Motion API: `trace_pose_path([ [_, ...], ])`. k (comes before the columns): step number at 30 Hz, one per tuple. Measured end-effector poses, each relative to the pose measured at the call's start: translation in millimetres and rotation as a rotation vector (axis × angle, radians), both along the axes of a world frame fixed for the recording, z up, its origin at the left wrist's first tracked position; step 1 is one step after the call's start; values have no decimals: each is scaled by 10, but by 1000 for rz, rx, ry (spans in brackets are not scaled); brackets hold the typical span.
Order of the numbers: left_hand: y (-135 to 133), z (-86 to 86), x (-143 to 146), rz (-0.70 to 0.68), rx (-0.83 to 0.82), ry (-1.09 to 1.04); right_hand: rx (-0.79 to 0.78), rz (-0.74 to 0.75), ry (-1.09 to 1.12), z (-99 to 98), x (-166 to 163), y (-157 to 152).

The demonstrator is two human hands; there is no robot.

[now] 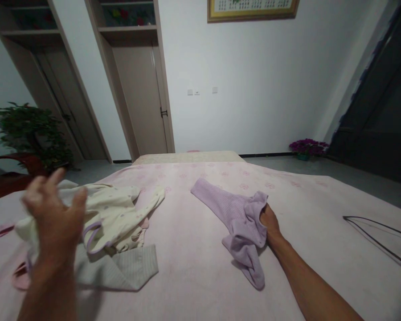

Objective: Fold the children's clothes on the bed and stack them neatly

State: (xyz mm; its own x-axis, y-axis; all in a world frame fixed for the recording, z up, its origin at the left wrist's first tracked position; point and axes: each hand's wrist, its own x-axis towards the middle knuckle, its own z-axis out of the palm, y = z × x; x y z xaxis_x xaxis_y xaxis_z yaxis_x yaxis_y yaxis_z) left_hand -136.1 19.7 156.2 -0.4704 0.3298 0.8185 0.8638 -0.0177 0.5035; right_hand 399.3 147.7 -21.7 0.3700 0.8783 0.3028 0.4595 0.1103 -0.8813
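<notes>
My left hand [55,209] is raised at the left with its fingers spread, and nothing is in it. Behind and below it lies a loose pile of small clothes: a cream spotted garment [115,209] with purple trim and a grey ribbed garment [130,267]. My right hand [270,219] reaches into the opening of a lilac ribbed garment [234,209], so its fingers are hidden by the cloth. One long narrow part of this garment stretches toward the far left; another lies bunched toward me.
The clothes lie on a bed with a pale pink flowered sheet [187,276]. A black wire clothes hanger [370,240] rests at the right edge. Beyond are a closed door [138,89], a leafy plant [30,131] and purple flowers [307,146] in a pot.
</notes>
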Motion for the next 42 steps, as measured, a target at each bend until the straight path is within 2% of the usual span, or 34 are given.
trace_pose_path([
  [2,224,-234,321,-164,-200,19,-22,-11,-56,14,-3,-4],
  [3,335,-401,500,-195,-299,18,-28,-12,-77,18,-1,-3],
  [7,635,-1163,1080,-117,-660,181,-38,1,-107,17,13,10],
  [9,698,-1448,1170,-55,-785,279,-44,9,-103,13,18,16],
  [12,750,-1659,1048,-12,-921,389,-46,12,-91,9,21,18],
  [17,747,-1683,523,-9,-925,575,-25,26,-61,-1,34,30],
  [23,532,-1585,-174,-2,-838,730,31,42,-14,-16,52,36],
  [29,335,-1510,-831,-1,-820,741,39,44,17,0,31,8],
  [32,296,-1501,-1033,1,-854,694,17,36,11,19,23,9],
  [34,304,-1499,-1062,32,-865,651,-1,21,3,29,22,16],
  [37,355,-1503,-942,115,-852,609,17,-1,17,30,19,33],
  [40,414,-1511,-620,157,-802,532,59,17,43,20,10,48],
  [42,432,-1522,-280,46,-747,459,64,30,38,21,3,52],
])
